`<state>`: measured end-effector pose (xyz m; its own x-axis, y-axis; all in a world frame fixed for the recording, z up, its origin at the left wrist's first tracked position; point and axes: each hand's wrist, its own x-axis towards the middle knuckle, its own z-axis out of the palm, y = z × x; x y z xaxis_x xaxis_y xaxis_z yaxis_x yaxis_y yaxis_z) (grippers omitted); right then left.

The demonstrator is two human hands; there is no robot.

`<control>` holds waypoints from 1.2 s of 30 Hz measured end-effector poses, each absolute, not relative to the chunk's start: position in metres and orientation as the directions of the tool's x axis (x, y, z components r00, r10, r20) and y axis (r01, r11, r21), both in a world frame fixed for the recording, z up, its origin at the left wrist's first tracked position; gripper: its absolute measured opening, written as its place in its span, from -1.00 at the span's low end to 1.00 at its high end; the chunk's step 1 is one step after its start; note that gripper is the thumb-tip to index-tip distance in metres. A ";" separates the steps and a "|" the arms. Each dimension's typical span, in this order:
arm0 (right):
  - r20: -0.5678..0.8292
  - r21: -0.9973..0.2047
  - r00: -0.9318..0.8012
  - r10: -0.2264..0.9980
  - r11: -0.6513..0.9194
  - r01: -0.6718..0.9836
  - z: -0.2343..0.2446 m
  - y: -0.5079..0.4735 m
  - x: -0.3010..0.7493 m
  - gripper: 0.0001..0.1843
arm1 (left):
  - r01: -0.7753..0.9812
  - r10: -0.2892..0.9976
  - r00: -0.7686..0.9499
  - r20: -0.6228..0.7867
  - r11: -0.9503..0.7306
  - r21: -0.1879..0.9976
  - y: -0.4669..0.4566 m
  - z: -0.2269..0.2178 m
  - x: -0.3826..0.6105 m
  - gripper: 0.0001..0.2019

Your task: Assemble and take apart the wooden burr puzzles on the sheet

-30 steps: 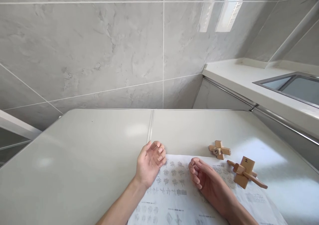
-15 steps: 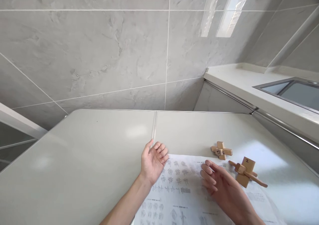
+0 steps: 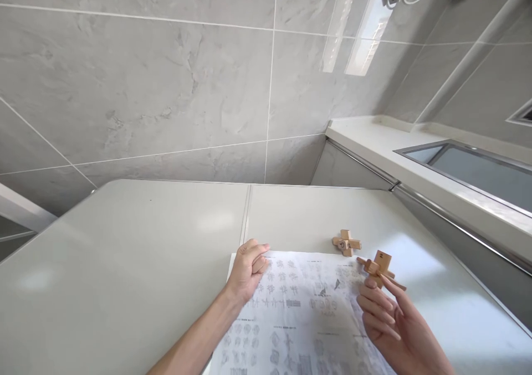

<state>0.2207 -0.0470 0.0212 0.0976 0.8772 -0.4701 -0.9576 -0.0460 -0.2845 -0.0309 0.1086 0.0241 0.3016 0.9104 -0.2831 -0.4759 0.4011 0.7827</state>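
My left hand (image 3: 249,270) is curled into a loose fist over the upper left part of a printed instruction sheet (image 3: 305,322); nothing shows in it. On the right, my right hand (image 3: 388,314) has thumb and index fingertips at the near end of a wooden interlocking puzzle (image 3: 383,261), pinching its lower part. This puzzle has a flat board marked 2 and crossing sticks. Its underside is hidden behind the fingers. Just left of it, a smaller wooden cross-shaped puzzle (image 3: 346,243) lies beyond the sheet's top edge, untouched.
The white table (image 3: 137,264) has a seam (image 3: 246,214) running away from me. Grey tiled wall (image 3: 137,87) stands behind it. To the right is a white counter (image 3: 374,137) with an inset sink (image 3: 469,164).
My right hand has moved from above the sheet to the board puzzle and closed on it. My left hand has turned over and curled its fingers. The view has swung right.
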 end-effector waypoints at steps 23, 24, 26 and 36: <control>-0.330 -0.261 0.206 0.921 0.121 -0.958 0.005 -0.028 0.232 -0.61 | -0.076 0.997 0.076 -0.032 0.037 0.996 0.102 0.039 -0.097 -0.35; -0.337 -0.304 0.225 0.914 0.120 -0.945 0.004 -0.028 0.233 -0.61 | -0.068 0.996 0.081 -0.033 0.038 0.997 0.102 0.039 -0.097 -0.35; -0.347 -0.423 0.290 0.892 0.127 -0.897 0.004 -0.032 0.231 -0.64 | -0.046 0.995 0.093 -0.036 0.041 0.998 0.099 0.040 -0.097 -0.34; -0.131 -0.982 0.440 0.889 -0.055 -0.181 0.015 -0.057 0.159 -0.52 | 0.067 0.981 0.191 -0.015 0.002 0.998 0.063 0.050 -0.073 -0.49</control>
